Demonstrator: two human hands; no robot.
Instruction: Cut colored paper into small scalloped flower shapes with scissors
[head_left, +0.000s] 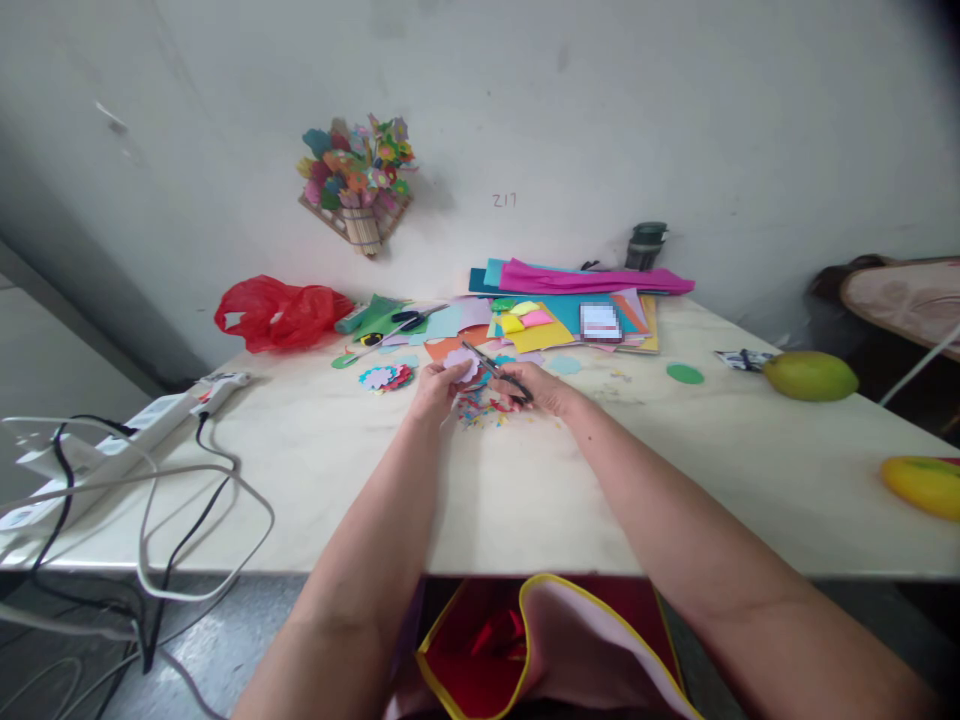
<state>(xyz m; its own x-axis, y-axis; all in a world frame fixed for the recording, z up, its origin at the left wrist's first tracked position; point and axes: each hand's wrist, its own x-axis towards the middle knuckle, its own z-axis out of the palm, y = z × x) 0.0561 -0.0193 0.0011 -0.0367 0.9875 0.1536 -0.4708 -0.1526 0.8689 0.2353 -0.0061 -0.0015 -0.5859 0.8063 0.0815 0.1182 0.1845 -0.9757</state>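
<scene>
In my left hand point(436, 388) is a pale lilac paper flower point(463, 364) with a scalloped edge, pinched at its near side. My right hand point(541, 388) grips a pair of scissors point(493, 366) by the dark handles, and the blades point away to the left, beside the flower. Whether the blades touch the paper I cannot make out. Under both hands lies a scatter of small coloured paper scraps point(484, 408). Left of them sits a small pile of cut paper flowers point(385, 376) in lilac, blue and red.
Coloured sheets point(551, 325), a phone point(601, 321) and another pair of scissors point(416, 317) lie farther back. A red plastic bag point(281, 312) is at the back left. A power strip point(105, 455) with cables occupies the left; a green-yellow mango point(810, 375) rests at right.
</scene>
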